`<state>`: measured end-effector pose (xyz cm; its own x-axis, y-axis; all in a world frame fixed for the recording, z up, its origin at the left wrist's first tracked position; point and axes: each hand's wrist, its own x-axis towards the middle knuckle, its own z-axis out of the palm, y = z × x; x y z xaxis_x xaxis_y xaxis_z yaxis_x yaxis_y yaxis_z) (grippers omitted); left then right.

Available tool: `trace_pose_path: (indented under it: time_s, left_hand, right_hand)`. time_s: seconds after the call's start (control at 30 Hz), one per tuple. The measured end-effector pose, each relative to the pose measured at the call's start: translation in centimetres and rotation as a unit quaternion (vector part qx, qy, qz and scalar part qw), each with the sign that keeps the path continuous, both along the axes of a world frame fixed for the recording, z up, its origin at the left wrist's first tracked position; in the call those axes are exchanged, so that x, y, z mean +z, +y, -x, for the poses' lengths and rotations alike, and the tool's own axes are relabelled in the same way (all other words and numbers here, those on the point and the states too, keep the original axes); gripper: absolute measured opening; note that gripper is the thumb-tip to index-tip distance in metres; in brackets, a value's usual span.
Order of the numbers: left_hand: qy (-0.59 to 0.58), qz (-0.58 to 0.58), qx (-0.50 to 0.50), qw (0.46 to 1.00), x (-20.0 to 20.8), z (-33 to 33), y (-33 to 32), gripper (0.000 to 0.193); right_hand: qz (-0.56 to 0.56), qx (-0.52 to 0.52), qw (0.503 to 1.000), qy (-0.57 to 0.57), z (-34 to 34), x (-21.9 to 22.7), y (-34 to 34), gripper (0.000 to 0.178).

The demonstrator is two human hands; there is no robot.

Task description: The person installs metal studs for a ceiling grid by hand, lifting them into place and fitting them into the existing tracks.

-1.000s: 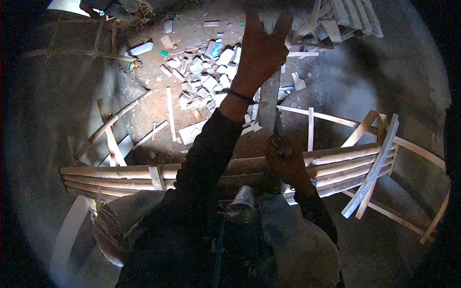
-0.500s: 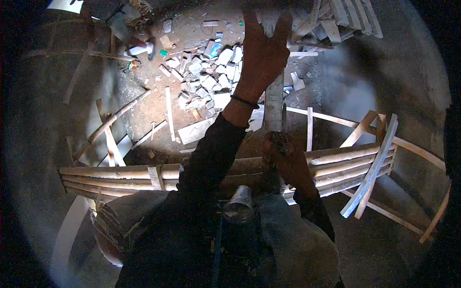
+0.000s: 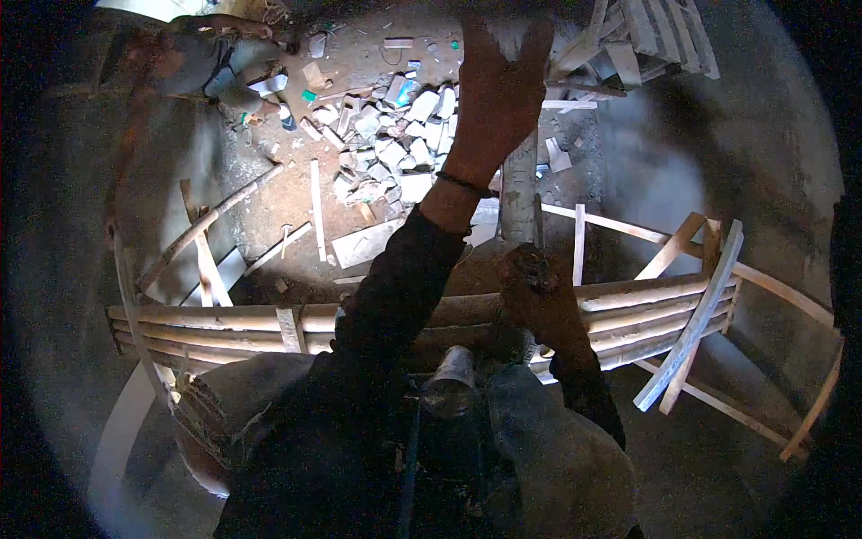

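Observation:
High in front of me, my left hand is closed around the upper part of a long greyish board, its fingers and thumb on opposite sides. A dark band circles that wrist. Down at the board's near end, my right hand is closed in a fist around a dark lump that is too dim to name. Whether this fist also grips the board, I cannot tell. Close to my body, between the forearms, a silvery cylinder catches the light. My sleeves are dark.
A platform of round poles crosses in front of me. A pale plank leans over its right end. Below lie broken block rubble and loose boards. A slatted wooden frame stands far right. Another person bends at far left.
The board and my left hand have shifted slightly right, and my right hand has moved a little with them. The other person at far left has come further into view, bending lower.

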<state>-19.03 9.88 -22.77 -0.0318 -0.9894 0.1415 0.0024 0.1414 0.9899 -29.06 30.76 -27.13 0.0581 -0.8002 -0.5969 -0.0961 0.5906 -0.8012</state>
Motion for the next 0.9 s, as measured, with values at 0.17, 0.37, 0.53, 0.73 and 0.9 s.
trace_pose_path:
  time_s: [0.17,0.37,0.53,0.73,0.9]
  left_hand:
    - [-0.042,0.015,0.015,0.999,0.1,-0.6,-0.4,0.062]
    - [-0.133,0.119,0.019,0.984,0.7,-0.7,0.3,0.064]
    - [0.044,-0.205,-0.025,0.977,-0.7,-0.7,-0.5,0.073]
    - [0.308,-0.172,-0.07,0.933,-4.5,-2.7,-3.0,0.038]
    - [0.323,-0.27,-0.046,0.906,-8.7,-1.2,-1.6,0.045]
  right_hand:
    - [0.009,-0.036,0.999,-0.039,-0.5,-1.0,0.3,0.009]
    - [0.224,0.126,0.943,0.213,1.0,-4.3,2.1,0.012]
    - [-0.004,0.05,0.998,-0.03,0.0,0.9,-0.1,0.019]
    - [0.225,-0.013,0.945,0.237,0.0,-3.0,5.1,0.019]
    - [0.097,-0.238,0.966,0.016,1.1,-2.8,2.7,0.019]
